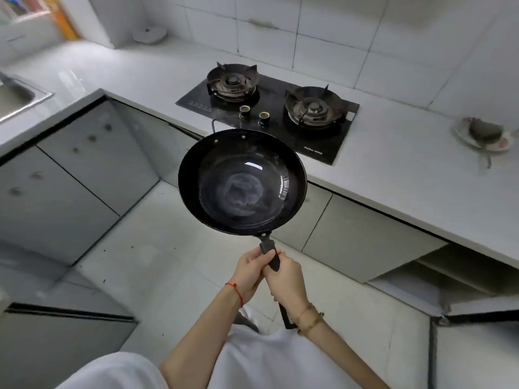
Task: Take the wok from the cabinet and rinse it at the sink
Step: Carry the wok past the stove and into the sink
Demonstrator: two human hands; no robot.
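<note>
I hold a black wok (pixel 242 181) level in the air over the floor, in front of the stove counter. Its long black handle runs back toward me. My left hand (pixel 249 272) grips the handle from the left, and my right hand (pixel 286 279) wraps it just behind, both shut on it. The handle's end sticks out below my right wrist. The wok's bowl is empty, with a dull worn patch at the bottom. A corner of the steel sink (pixel 16 98) shows at the far left edge. The open cabinet (pixel 438 279) is at the right, below the counter.
A black two-burner gas hob (pixel 269 108) sits in the white counter behind the wok. A plate with a grey rag (pixel 484 133) lies on the counter at the right. An open cabinet door (pixel 474 346) juts out at the lower right. Grey cabinet fronts line the left.
</note>
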